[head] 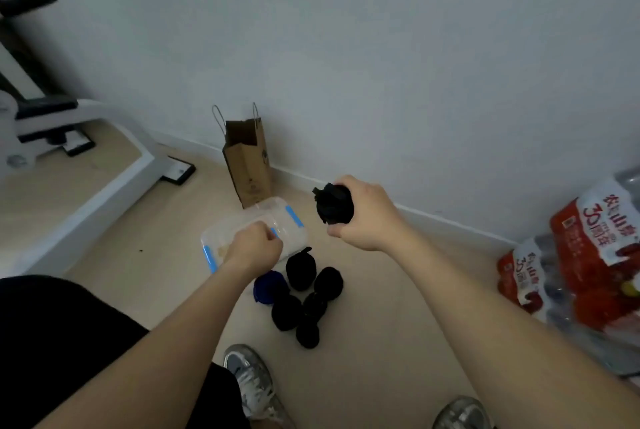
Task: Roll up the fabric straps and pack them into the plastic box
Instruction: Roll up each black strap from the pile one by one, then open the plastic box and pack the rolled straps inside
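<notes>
Six rolled straps (300,269), five black and one blue, lie on the floor (398,307) beside the plastic box (277,215), while the right hand (363,217) grips another black roll (334,205) in the air near it. The left hand (254,248) curls at the box's rim, seemingly pinching it; blur hides whether a lid is on, so the roll could bounce off or unwind.

The raised rolled fabric strap (333,203) is black. The rectangular plastic box (291,238) to its left is clear, with bright blue clips. Nearer, on the pale beige wooden floor (398,307), one dark blue fabric roll (266,290) lies left of several black fabric rolls (300,271). The far tall paper bag (247,165) is plain brown, and the wall (381,48) is grey-white. At right, plastic-wrapped bottle packs (595,255) carry red-and-white printed labels. The near lace-up sneakers (247,380) are grey and white.
</notes>
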`<state>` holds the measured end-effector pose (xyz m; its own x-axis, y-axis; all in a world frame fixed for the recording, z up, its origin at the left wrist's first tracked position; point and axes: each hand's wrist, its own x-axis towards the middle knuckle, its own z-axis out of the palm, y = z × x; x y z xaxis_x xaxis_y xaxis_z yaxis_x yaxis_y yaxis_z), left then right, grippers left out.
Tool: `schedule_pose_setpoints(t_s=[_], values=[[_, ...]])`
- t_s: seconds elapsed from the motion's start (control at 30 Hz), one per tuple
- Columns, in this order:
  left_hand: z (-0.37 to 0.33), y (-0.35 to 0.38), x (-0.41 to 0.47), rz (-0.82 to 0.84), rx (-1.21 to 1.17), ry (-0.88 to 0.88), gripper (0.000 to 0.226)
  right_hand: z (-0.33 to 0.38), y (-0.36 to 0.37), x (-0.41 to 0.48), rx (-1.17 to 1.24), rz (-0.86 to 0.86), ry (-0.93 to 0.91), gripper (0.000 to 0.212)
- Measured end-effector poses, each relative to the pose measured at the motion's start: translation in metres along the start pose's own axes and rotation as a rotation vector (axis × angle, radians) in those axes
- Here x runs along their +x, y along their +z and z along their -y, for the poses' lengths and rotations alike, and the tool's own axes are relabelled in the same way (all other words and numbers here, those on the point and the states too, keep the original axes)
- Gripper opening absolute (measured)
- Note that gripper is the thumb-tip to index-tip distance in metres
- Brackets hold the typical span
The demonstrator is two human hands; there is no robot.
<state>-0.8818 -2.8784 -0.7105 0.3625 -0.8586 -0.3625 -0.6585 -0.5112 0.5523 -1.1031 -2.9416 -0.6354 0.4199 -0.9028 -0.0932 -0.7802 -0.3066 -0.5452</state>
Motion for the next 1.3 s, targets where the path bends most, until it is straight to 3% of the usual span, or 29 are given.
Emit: schedule_pose_setpoints(t_s=[0.1, 0.17, 0.23, 0.33, 0.53, 0.63, 0.73, 0.8, 0.9, 1.0, 1.1, 1.2, 1.3], values=[[0.049, 0.028, 0.004, -0.001, -0.097, -0.224, 0.039, -0.045, 0.078, -0.012, 0.128, 0.084, 0.202, 0.058], [0.067, 0.037, 0.008, -0.021, -0.158, -0.360, 0.068, -0.076, 0.124, -0.029, 0.104, 0.187, 0.322, 0.060], [0.081, 0.043, 0.015, -0.093, -0.247, -0.524, 0.077, -0.101, 0.161, -0.046, 0.040, 0.270, 0.401, 0.062], [0.100, 0.053, 0.029, -0.138, -0.455, -0.650, 0.068, -0.124, 0.201, -0.064, 0.135, 0.358, 0.453, 0.060], [0.105, 0.072, 0.052, -0.144, -1.012, -0.789, 0.047, -0.132, 0.225, -0.067, 0.314, 0.449, 0.505, 0.080], [0.107, 0.076, 0.058, -0.193, -1.009, -0.816, 0.046, -0.132, 0.222, -0.058, 0.356, 0.521, 0.562, 0.095], [0.099, 0.070, 0.059, -0.259, -1.001, -0.751, 0.027, -0.132, 0.211, -0.053, 0.417, 0.583, 0.641, 0.100], [0.090, 0.062, 0.059, -0.274, -1.005, -0.689, 0.032, -0.131, 0.200, -0.050, 0.429, 0.502, 0.679, 0.092], [0.072, 0.051, 0.051, -0.295, -0.804, -0.574, 0.035, -0.127, 0.173, -0.046, 0.386, 0.261, 0.693, 0.068], [0.041, 0.040, 0.034, -0.356, -0.645, -0.366, 0.030, -0.118, 0.132, -0.036, 0.424, -0.104, 0.653, 0.043], [-0.001, 0.031, 0.006, -0.328, -0.683, -0.139, 0.018, -0.111, 0.080, -0.028, 0.548, -0.460, 0.614, 0.040], [-0.034, 0.034, -0.024, -0.244, -0.796, 0.018, 0.023, -0.116, 0.040, -0.037, 0.654, -0.511, 0.621, 0.051], [-0.054, 0.049, -0.049, -0.077, -0.906, 0.038, 0.029, -0.126, 0.029, -0.068, 0.787, -0.577, 0.696, 0.046]])
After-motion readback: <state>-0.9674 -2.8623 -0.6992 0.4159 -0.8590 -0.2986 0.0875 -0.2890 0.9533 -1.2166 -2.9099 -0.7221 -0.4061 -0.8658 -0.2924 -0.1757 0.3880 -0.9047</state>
